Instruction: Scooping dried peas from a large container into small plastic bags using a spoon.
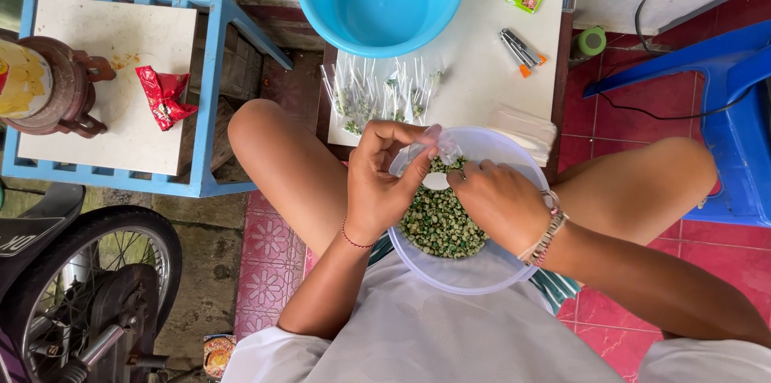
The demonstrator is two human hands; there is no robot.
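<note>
Probably light, thin and slippery, best pinched at its open mouth: small clear bag [446, 144] held by left hand [384, 178] over bowl [482, 270], right hand [498, 202] scooping green peas [438, 226] with white spoon [436, 181].

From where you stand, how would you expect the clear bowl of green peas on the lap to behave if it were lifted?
The clear bowl looks thin-walled, so it may flex under the green peas. It is roughly half filled, so probably light enough to lift. It rests on the lap while the left hand and right hand work above it, so it could tip easily.
</note>
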